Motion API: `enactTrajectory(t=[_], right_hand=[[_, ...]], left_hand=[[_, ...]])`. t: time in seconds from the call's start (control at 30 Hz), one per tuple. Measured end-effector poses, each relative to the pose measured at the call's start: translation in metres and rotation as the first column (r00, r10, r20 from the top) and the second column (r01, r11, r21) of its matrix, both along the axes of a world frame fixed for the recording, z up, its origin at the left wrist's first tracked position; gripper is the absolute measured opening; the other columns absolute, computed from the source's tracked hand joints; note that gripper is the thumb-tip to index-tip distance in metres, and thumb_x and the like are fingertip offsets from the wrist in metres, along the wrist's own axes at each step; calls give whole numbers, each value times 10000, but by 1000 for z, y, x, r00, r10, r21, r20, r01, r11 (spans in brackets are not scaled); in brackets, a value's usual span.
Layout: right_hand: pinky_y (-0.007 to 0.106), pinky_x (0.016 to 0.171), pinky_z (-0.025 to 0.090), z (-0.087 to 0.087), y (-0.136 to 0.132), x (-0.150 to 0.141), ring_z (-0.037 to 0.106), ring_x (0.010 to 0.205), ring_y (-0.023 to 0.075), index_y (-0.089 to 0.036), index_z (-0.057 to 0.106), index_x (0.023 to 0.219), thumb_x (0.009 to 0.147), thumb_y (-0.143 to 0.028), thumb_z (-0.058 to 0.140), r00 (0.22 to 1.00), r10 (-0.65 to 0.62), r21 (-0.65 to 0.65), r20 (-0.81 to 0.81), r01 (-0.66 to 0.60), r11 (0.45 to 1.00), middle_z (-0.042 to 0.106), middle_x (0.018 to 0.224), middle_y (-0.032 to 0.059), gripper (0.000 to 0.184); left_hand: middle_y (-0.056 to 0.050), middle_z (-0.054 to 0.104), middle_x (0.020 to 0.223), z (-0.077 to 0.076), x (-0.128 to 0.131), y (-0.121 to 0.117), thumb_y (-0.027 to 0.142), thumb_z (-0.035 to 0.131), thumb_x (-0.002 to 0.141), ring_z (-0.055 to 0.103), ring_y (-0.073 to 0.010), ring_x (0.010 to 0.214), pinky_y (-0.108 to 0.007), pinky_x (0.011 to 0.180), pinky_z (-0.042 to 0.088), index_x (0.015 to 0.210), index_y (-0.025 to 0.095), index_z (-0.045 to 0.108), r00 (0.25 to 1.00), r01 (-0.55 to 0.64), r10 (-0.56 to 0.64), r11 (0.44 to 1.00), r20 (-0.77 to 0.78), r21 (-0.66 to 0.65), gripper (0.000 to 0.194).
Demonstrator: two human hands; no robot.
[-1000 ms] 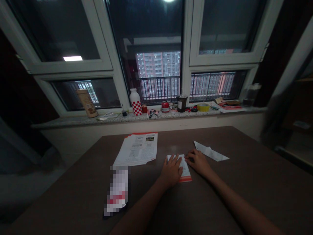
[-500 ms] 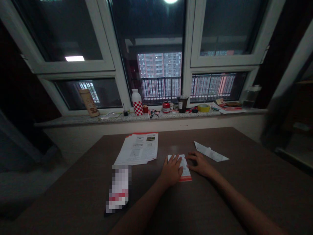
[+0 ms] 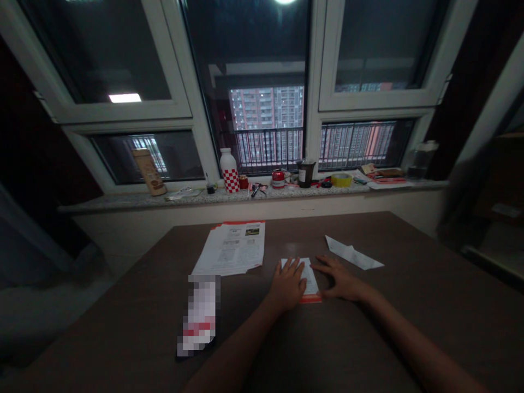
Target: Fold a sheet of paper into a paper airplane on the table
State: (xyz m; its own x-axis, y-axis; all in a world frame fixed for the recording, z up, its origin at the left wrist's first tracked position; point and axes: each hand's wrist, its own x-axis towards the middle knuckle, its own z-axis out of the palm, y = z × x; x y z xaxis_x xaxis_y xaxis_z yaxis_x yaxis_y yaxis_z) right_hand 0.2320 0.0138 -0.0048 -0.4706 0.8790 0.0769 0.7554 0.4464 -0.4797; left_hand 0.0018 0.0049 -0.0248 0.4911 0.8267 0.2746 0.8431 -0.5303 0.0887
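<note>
The right hand (image 3: 338,279) has opened out since the earlier frames: its thumb has come away from the fingers and down toward the lower corner of the folded sheet (image 3: 311,283). It is now spread wide along that sheet's right edge; whether it touches cannot be told. The left hand (image 3: 287,284) has stayed flat, fingers parted, pressing the sheet, which lies near the middle of the dark brown tabletop (image 3: 434,289), an orange-red band along its near edge. Beyond the right hand lies a white folded paper boat (image 3: 354,254); to the left are printed pages (image 3: 233,251) and, nearer, a pixelated item (image 3: 200,316). Past the tabletop, a speckled stone windowsill (image 3: 184,204) carries a checkered bottle (image 3: 230,173), a tan flask (image 3: 149,172), a dark cup (image 3: 305,174) and yellow tape (image 3: 341,180). White-framed windows show a railing and tall buildings (image 3: 266,109); the room is dim.
</note>
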Motion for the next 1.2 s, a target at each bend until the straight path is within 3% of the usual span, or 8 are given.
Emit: enactTrajectory(t=[0.37,0.47,0.53,0.63,0.7,0.87,1.03,1.2], right_hand=[[552,1156,106,6,-6,2,111,1448,356,-335,377,1436,613,-585,764,997,66,-27,34,-65,998,209,1574,100,944],[554,1150,132,3,-4,4,148,1440,360,-340,392,1428,601,-603,771,998,68,-11,-13,-68,998,235,1568,95,947],[543,1139,190,-1,0,6,240,1412,352,-338,460,1390,626,-593,765,994,48,19,-93,-46,999,324,1532,89,861],[504,1113,273,-9,8,7,392,1327,296,-315,671,1176,815,-521,625,972,7,101,-236,18,995,530,1374,75,418],[488,1089,312,-14,13,6,456,1263,283,-300,758,970,847,-484,596,963,24,142,-270,15,990,592,1285,71,274],[472,1077,320,-12,12,4,456,1256,278,-312,771,909,833,-459,637,962,100,144,-253,-64,987,608,1259,52,214],[478,1087,303,-6,8,4,439,1274,282,-317,776,861,820,-448,656,966,99,128,-239,-70,989,608,1263,44,182],[444,1054,359,-8,11,3,519,1193,257,-301,771,898,836,-424,637,963,87,131,-255,-55,990,619,1245,53,192]], left_hand=[[-49,330,1536,2,-1,-1,439,255,989,258,-259,1419,-533,1145,225,1446,242,355,1000,13,-14,1000,10,11,508],[-50,335,1533,1,-1,0,437,258,989,263,-257,1417,-533,1144,228,1446,241,355,1000,17,-17,1000,9,13,506],[-50,336,1533,0,-1,1,437,259,989,262,-256,1417,-536,1144,226,1444,240,358,1000,13,-13,1000,6,12,506],[-45,335,1533,-1,-1,1,440,269,987,264,-256,1416,-537,1145,223,1442,248,361,1000,13,-13,1000,7,11,502],[-42,337,1533,-1,-1,2,441,275,986,269,-257,1414,-539,1143,225,1441,254,361,1000,17,-18,1000,12,11,500],[-39,325,1539,0,-1,1,437,279,986,258,-258,1418,-540,1145,221,1446,255,351,1000,15,-15,1000,12,8,500],[-37,322,1540,2,-1,1,441,275,985,262,-258,1417,-536,1148,219,1450,256,346,1000,12,-12,1000,9,-8,505],[-42,325,1538,1,-1,1,437,280,984,254,-261,1419,-542,1147,210,1453,261,344,1000,15,-15,1000,2,-9,505]])
